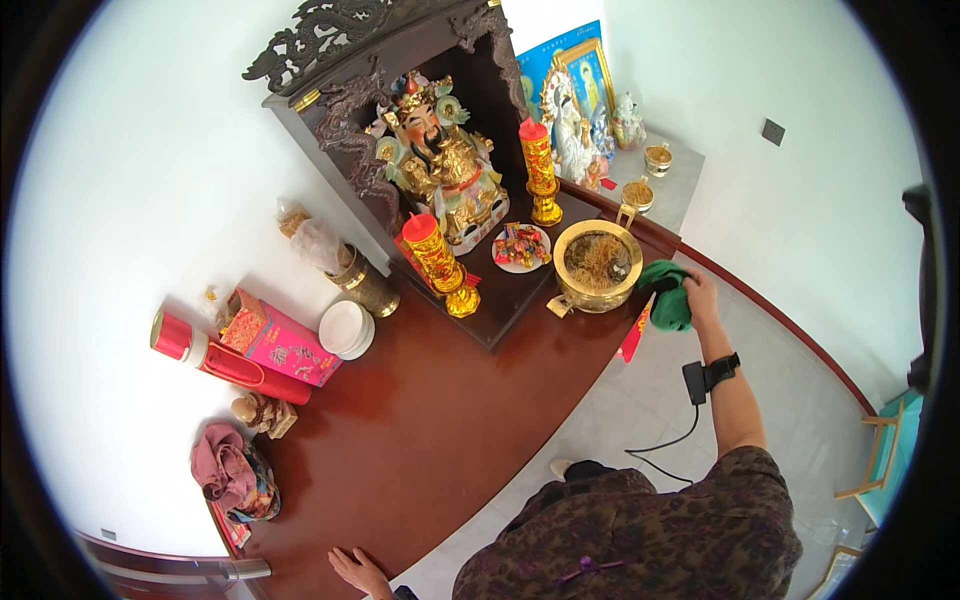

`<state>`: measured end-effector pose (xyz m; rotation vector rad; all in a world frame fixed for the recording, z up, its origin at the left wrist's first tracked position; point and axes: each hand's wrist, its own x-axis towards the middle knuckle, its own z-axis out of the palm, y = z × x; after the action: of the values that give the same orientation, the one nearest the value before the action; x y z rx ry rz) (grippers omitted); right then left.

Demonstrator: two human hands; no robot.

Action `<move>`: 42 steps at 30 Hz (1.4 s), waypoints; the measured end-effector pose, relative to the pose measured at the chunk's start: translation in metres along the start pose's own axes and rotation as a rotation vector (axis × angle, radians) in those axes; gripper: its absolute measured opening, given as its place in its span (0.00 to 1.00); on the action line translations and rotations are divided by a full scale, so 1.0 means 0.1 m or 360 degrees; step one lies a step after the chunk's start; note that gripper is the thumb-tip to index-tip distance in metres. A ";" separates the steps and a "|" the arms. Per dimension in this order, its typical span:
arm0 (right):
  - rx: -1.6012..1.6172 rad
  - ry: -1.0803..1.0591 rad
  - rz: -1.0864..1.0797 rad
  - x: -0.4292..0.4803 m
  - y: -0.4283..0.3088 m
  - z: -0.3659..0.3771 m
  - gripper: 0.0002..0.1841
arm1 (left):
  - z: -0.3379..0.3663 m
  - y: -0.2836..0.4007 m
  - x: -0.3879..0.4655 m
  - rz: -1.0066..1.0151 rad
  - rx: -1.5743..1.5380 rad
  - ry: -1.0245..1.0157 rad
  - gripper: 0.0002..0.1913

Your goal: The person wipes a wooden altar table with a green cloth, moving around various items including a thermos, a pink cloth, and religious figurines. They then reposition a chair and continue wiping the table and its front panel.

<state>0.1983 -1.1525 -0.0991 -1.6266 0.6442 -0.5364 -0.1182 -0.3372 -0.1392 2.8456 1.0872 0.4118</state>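
My right hand grips a bunched green cloth just right of a brass incense burner. Ash and many short stick stubs fill the burner. A red pennant-shaped piece with gold edging hangs at the table edge below the cloth. Near the bottom of the view, my left hand lies palm down on the red-brown wooden table, fingers slightly apart and holding nothing. Behind the burner, a white plate of wrapped sweets sits before a robed porcelain deity statue in a dark carved shrine.
Red-and-gold candles flank the plate. Along the wall stand stacked white bowls, a brass vase, a pink box, a red tube, a small figurine and a fabric bundle. A grey side table holds more statues.
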 end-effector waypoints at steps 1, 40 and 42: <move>0.0140 0.0043 -0.0038 0.16 0.00 0.00 0.17 | 0.00 0.01 0.00 -0.0002 0.0024 0.0001 0.29; -0.1284 -0.0583 -0.0368 -0.88 0.03 0.66 0.54 | 0.07 0.77 -0.32 -0.0439 0.0100 0.0078 0.32; -0.1214 -0.0641 -0.0287 -1.07 -0.01 0.69 0.54 | 0.07 0.77 -0.32 -0.0449 0.0097 0.0064 0.32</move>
<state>0.1661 -1.0295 -0.1067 -2.4428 0.4137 -0.0604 -0.0899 -0.4160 -0.1413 2.6851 1.5059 0.4209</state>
